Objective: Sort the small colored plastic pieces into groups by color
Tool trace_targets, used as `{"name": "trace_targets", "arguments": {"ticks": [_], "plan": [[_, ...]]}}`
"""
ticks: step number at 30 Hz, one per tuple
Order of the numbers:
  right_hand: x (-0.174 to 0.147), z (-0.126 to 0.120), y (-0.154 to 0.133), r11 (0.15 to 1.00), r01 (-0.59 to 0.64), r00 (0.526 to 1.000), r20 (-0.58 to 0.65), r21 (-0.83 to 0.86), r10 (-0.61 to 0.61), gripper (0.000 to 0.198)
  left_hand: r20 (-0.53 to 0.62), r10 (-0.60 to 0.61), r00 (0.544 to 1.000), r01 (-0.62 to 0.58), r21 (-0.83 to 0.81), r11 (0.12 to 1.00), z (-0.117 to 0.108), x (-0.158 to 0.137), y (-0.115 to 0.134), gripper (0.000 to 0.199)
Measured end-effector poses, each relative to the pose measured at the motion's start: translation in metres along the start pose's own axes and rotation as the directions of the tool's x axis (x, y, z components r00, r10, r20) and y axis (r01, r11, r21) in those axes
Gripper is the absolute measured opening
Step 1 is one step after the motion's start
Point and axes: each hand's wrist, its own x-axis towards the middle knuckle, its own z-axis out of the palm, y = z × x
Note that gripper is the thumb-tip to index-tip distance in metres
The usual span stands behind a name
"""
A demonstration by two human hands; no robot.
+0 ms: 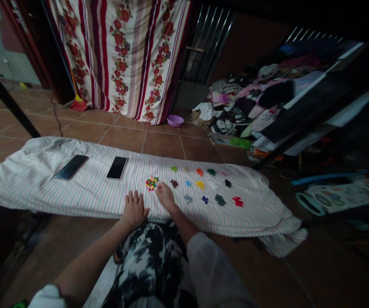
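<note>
On the striped cloth (101, 192) lies a small heap of mixed coloured pieces (151, 183), in yellow, red, green and white. My right hand (165, 194) is at the heap's right edge, its fingers pinched together; anything between the fingertips is too small to make out. Flat on the cloth near the front edge rests my left hand (134, 209), fingers spread, holding nothing. To the right, several little piles are sorted by colour, among them a brown pile (174, 183), a yellow pile (200, 185), a grey pile (188, 199) and a red pile (237, 201).
Two phones, one dark (72, 167) and one with a light edge (116, 167), lie left of the heap. Beyond the cloth are a purple bowl (175, 121), a floral curtain (120, 60), a red and yellow broom (79, 102) and a large clothes pile (251, 98).
</note>
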Motion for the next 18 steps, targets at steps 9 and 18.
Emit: {"name": "trace_targets", "arguments": {"ticks": [9,18], "plan": [[-0.025,-0.023,0.007,0.972,-0.149,0.987,-0.024,0.183,0.156,0.015,0.151,-0.067,0.986,0.062,0.037,0.997,-0.028,0.002,0.015,0.073],[-0.043,-0.057,0.019,0.958,-0.140,0.981,-0.099,0.250,0.169,0.017,0.221,-0.105,0.970,0.103,0.018,0.994,-0.048,0.006,0.020,0.049]]}}
